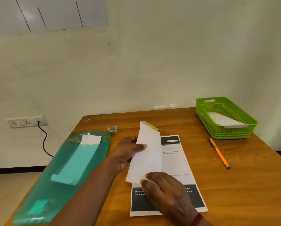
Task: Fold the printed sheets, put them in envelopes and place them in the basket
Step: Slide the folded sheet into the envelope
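A folded white sheet (147, 154) is lifted over the printed sheets (174, 162) lying flat in the middle of the wooden table. My left hand (128, 152) grips its left edge, thumb on top. My right hand (167, 191) pinches its lower corner and rests on the printed sheets. A yellow strip shows at the folded sheet's top edge. The green basket (206, 121) stands at the back right with a white envelope (226, 122) inside.
A green plastic folder (58, 176) with white envelopes (90, 139) poking out lies at the left. A small roll of tape (113, 130) sits behind it. An orange pen (218, 152) lies in front of the basket. A wall socket and cable are at the left.
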`<state>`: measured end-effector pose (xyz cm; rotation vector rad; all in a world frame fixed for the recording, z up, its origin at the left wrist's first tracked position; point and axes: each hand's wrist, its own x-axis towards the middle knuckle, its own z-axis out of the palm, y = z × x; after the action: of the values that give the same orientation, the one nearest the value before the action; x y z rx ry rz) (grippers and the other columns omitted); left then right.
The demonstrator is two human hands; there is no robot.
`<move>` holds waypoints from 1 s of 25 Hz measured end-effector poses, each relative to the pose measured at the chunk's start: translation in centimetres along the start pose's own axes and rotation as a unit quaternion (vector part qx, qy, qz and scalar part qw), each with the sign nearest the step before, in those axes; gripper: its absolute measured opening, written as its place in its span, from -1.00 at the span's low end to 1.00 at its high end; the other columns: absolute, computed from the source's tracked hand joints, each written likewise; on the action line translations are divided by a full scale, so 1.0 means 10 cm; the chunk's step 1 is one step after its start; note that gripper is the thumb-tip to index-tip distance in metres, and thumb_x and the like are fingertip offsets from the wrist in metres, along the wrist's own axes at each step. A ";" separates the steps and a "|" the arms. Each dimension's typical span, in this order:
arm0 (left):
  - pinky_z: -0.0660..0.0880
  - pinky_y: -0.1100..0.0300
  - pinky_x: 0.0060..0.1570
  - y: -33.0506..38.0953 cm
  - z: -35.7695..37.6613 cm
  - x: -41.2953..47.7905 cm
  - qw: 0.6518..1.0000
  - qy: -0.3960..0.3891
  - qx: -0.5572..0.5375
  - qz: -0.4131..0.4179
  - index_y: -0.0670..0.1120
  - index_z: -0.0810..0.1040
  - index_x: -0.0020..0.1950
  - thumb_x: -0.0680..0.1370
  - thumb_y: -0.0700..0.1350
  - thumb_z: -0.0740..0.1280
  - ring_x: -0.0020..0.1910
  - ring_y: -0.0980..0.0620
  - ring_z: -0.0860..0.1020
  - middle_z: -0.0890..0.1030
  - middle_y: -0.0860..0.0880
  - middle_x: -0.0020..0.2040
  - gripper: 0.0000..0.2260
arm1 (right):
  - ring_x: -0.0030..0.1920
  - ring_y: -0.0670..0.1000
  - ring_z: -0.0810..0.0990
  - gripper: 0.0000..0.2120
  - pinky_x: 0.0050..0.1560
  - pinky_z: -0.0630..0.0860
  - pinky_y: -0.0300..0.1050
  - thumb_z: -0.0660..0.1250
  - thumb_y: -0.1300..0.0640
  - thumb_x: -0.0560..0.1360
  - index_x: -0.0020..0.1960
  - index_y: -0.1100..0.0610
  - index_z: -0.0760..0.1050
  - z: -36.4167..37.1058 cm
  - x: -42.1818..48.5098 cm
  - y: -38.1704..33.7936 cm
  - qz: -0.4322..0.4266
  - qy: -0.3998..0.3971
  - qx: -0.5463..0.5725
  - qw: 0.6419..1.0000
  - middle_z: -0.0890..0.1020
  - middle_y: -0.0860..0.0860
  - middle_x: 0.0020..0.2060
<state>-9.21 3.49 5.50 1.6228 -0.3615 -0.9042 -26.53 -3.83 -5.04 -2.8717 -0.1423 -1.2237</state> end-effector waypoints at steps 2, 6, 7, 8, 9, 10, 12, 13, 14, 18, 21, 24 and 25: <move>0.63 0.00 0.03 0.03 -0.10 0.01 0.995 0.010 0.097 0.039 -0.09 0.52 0.26 0.50 -0.22 0.45 -0.01 -0.07 0.66 0.67 -0.06 0.09 -0.65 | 0.12 -0.04 0.61 -0.62 -0.01 0.64 -0.10 0.31 -0.21 0.51 0.21 -0.01 0.49 -0.02 0.04 0.05 0.058 0.005 0.044 0.997 0.64 -0.01 0.15; 0.53 0.18 0.08 0.12 -0.26 -0.03 0.928 -0.015 0.358 0.105 0.01 0.51 0.30 0.54 -0.16 0.41 0.06 0.11 0.57 0.60 0.10 0.14 -0.66 | 0.38 -0.09 0.29 -0.44 0.26 0.37 -0.16 0.34 -0.21 0.48 0.39 -0.02 0.34 -0.13 0.21 0.45 0.297 0.077 0.089 0.947 0.38 -0.06 0.40; 0.51 0.17 0.11 0.14 -0.28 -0.05 0.908 -0.031 0.401 0.119 0.03 0.50 0.34 0.55 -0.15 0.40 0.09 0.11 0.55 0.58 0.11 0.16 -0.64 | 0.42 -0.12 0.20 -0.31 0.31 0.27 -0.17 0.38 -0.22 0.44 0.47 -0.03 0.23 -0.15 0.25 0.57 0.360 0.066 0.117 0.923 0.27 -0.12 0.44; 0.51 0.13 0.16 0.14 -0.30 -0.05 0.891 -0.051 0.432 0.129 0.05 0.49 0.35 0.55 -0.15 0.40 0.14 0.10 0.54 0.57 0.11 0.19 -0.62 | 0.42 -0.15 0.17 -0.18 0.33 0.23 -0.18 0.42 -0.21 0.40 0.52 -0.03 0.12 -0.18 0.28 0.67 0.416 0.049 0.170 0.892 0.20 -0.18 0.44; 0.52 0.07 0.21 0.14 -0.32 -0.06 0.875 -0.071 0.458 0.140 0.06 0.50 0.35 0.54 -0.14 0.40 0.17 0.08 0.54 0.57 0.10 0.21 -0.62 | 0.40 -0.16 0.22 -0.13 0.33 0.26 -0.17 0.46 -0.15 0.39 0.54 -0.03 0.07 -0.18 0.31 0.77 0.459 0.035 0.238 0.855 0.21 -0.21 0.41; 0.51 0.01 0.23 0.13 -0.34 -0.05 0.857 -0.084 0.486 0.152 0.09 0.50 0.35 0.54 -0.14 0.41 0.18 0.06 0.53 0.57 0.09 0.23 -0.61 | 0.33 -0.13 0.36 -0.16 0.28 0.37 -0.14 0.48 -0.05 0.40 0.53 -0.02 0.10 -0.18 0.31 0.85 0.483 0.030 0.302 0.821 0.31 -0.19 0.38; 0.50 -0.04 0.22 0.11 -0.39 -0.04 0.832 -0.087 0.521 0.168 0.11 0.51 0.34 0.53 -0.12 0.41 0.19 0.04 0.52 0.56 0.08 0.24 -0.61 | 0.07 -0.01 0.63 -0.51 0.02 0.58 -0.11 0.42 0.18 0.49 0.38 0.05 0.38 -0.19 0.28 0.95 0.493 0.029 0.385 0.780 0.63 -0.10 0.10; 0.50 -0.05 0.22 0.09 -0.42 -0.03 0.829 -0.083 0.527 0.171 0.10 0.51 0.33 0.53 -0.13 0.41 0.18 0.03 0.52 0.56 0.07 0.23 -0.62 | -0.03 0.06 0.68 -0.70 -0.10 0.61 -0.11 0.34 0.26 0.54 0.25 0.09 0.50 -0.20 0.25 0.97 0.503 0.028 0.396 0.768 0.69 -0.07 -0.08; 0.51 -0.05 0.21 0.07 -0.44 -0.01 0.830 -0.078 0.526 0.172 0.10 0.51 0.32 0.53 -0.13 0.41 0.17 0.03 0.52 0.57 0.07 0.22 -0.63 | -0.10 0.08 0.69 -0.78 -0.17 0.62 -0.11 0.28 0.30 0.56 0.16 0.12 0.56 -0.20 0.22 0.98 0.512 0.026 0.405 0.757 0.71 -0.02 -0.16; 0.50 -0.03 0.23 0.02 -0.49 0.02 0.830 -0.065 0.529 0.167 0.10 0.50 0.33 0.54 -0.15 0.40 0.18 0.03 0.52 0.56 0.06 0.25 -0.62 | -0.05 -0.03 0.67 -0.74 -0.13 0.63 -0.12 0.38 0.11 0.52 0.20 0.00 0.52 -0.23 0.14 0.93 0.502 0.008 0.422 0.755 0.67 -0.05 -0.01; 0.48 -0.06 0.24 0.00 -0.49 0.04 0.821 -0.058 0.540 0.178 0.12 0.49 0.33 0.54 -0.14 0.40 0.21 0.01 0.49 0.55 0.06 0.27 -0.61 | 0.04 -0.11 0.60 -0.44 -0.01 0.60 -0.13 0.49 -0.04 0.40 0.33 -0.15 0.36 -0.21 0.17 0.90 0.480 -0.056 0.387 0.785 0.54 -0.23 0.11; 0.46 -0.08 0.26 -0.02 -0.49 0.04 0.812 -0.056 0.553 0.174 0.13 0.47 0.36 0.54 -0.12 0.40 0.25 0.00 0.46 0.52 0.06 0.31 -0.59 | -0.06 -0.01 0.65 -0.63 -0.16 0.62 -0.17 0.42 0.18 0.49 0.27 0.01 0.48 -0.16 0.20 0.88 0.478 -0.022 0.437 0.762 0.64 -0.08 -0.03; 0.46 -0.07 0.26 -0.02 -0.50 0.04 0.813 -0.055 0.553 0.175 0.13 0.46 0.36 0.54 -0.13 0.40 0.25 0.00 0.47 0.52 0.06 0.31 -0.59 | -0.08 0.00 0.66 -0.72 -0.19 0.61 -0.20 0.36 0.25 0.53 0.21 0.06 0.52 -0.17 0.22 0.87 0.487 -0.008 0.442 0.754 0.66 -0.03 -0.08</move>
<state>-5.46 6.74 5.23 2.4133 -1.4202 -0.4761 -25.47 -12.37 -2.08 -1.6536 0.5558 -0.6106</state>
